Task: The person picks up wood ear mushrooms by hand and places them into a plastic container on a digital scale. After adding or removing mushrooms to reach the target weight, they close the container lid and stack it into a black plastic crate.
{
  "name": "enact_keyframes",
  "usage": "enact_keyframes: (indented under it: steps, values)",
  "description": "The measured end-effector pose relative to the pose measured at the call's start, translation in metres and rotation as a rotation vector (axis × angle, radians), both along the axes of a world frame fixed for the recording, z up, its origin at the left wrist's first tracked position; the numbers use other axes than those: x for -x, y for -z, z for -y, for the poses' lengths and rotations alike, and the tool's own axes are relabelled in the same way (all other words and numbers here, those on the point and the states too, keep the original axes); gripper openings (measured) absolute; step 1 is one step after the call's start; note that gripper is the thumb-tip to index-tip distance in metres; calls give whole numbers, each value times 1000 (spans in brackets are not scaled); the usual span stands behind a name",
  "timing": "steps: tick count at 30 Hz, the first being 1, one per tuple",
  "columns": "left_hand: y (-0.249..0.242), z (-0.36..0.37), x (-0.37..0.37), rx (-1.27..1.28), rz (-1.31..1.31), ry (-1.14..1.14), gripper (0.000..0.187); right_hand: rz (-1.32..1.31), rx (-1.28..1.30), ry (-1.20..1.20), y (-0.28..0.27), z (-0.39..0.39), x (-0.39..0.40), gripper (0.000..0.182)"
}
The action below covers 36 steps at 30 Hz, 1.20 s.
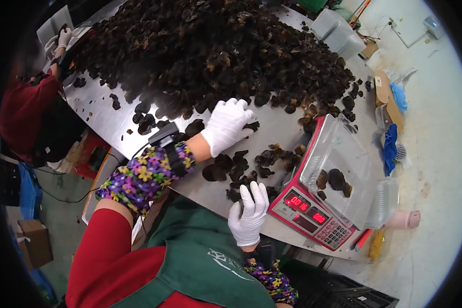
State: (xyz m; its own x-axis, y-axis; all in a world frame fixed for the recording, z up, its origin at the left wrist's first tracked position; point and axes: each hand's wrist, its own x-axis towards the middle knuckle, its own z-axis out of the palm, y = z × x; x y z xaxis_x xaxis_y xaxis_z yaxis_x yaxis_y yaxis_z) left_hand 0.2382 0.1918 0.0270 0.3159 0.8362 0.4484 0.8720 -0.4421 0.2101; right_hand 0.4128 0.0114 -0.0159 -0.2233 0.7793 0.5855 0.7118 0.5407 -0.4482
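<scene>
My left hand (pixel 228 127), in a white glove, reaches over the metal table with its fingers curled. A dark wood ear mushroom (pixel 253 126) shows between thumb and fingers. Lower down, my right hand (pixel 248 214), also gloved, has its fingers stretched up and the thumb apart, with nothing visible in it. It is beside loose wood ear mushrooms (pixel 236 169) and left of a red digital scale (pixel 313 215) with lit red digits. On the scale sits a clear plastic box (pixel 344 159) with several mushroom pieces (pixel 337 179) in it.
A large heap of wood ear mushrooms (pixel 215 51) covers the table's far side. Clear plastic containers (pixel 339 33) stand at the far right corner. A co-worker in a red sleeve (pixel 25 110) works at the left. A black crate (pixel 344 290) is below the table edge.
</scene>
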Motion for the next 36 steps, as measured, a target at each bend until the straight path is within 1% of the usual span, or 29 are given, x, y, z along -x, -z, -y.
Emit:
enact_keyframes:
  steps: [1, 2, 3, 5, 6, 7, 9, 11, 13, 15, 17, 19, 20, 21, 23, 24, 26, 27, 28, 29, 30, 31, 33, 34, 36]
  values:
    - [4, -6, -6, 53, -52, 14, 22, 3, -8, 5, 0, 0, 0, 57]
    - [8, -9, -11, -10, -68, 46, 18, 2, -4, 11, 0, 1, 0, 57]
    - [13, -12, -13, -15, -65, 55, 18, 0, 0, 18, -1, 1, 0, 56]
    - [20, -12, -13, -75, 194, 76, 12, -7, -5, 21, 1, 1, -1, 57]
    - [15, -6, -9, -36, 363, 99, 7, -18, 1, 20, 2, 1, -1, 57]
    - [14, -2, -1, 61, 462, 108, 6, -29, 10, 16, 2, 1, -1, 57]
    - [-27, 30, 15, 522, 896, 39, 10, -34, 14, 10, 2, 1, -2, 57]
    - [-22, 47, 51, 471, 928, 49, 12, -38, 15, -10, 1, 1, -2, 57]
    - [-46, 83, 81, 605, 1026, -70, 10, -42, 11, -16, 1, 1, -2, 57]
    - [-44, 116, 122, 521, 896, -133, 7, -47, 22, -32, -1, 0, -3, 57]
    - [-39, 150, 169, 585, 514, -357, 10, -75, 29, -34, -3, 0, -2, 53]
    - [-53, 175, 181, 516, 23, -554, 17, -44, 37, -36, -4, 0, -3, 54]
    - [-48, 185, 188, 423, -77, -555, 26, -40, 43, -41, -4, -1, -3, 54]
    - [-43, 190, 189, 426, -81, -573, 26, -35, 49, -44, -4, 0, -3, 54]
    - [-29, 191, 178, 218, 111, -509, 30, -29, 54, -53, -4, 0, -3, 54]
    - [-25, 185, 168, 177, 183, -448, 34, -28, 52, -54, -3, 0, -3, 54]
    - [-17, 165, 137, 106, 261, -364, 32, -19, 46, -53, -1, 0, -3, 54]
    - [-9, 152, 126, 74, 238, -324, 38, -20, 45, -48, -1, 0, -3, 55]
    - [-7, 137, 117, 45, 96, -248, 45, -20, 44, -41, -1, 0, -3, 56]
    - [-17, 129, 98, 44, 66, -241, 52, -15, 41, -38, -1, 0, -3, 56]
    - [-24, 116, 81, 162, 85, -239, 53, -14, 41, -29, -2, 0, -3, 55]
    - [-8, 102, 72, -22, 205, -141, 52, -13, 41, -20, -2, 0, -3, 55]
    - [1, 79, 54, -64, 188, -110, 40, -9, 42, -14, -2, 0, -2, 55]
    - [7, 68, 52, -64, 191, -108, 40, -9, 45, -10, -2, 0, -2, 55]
    - [16, 52, 51, 124, 91, -139, 24, -9, 49, -7, -1, 2, -2, 55]
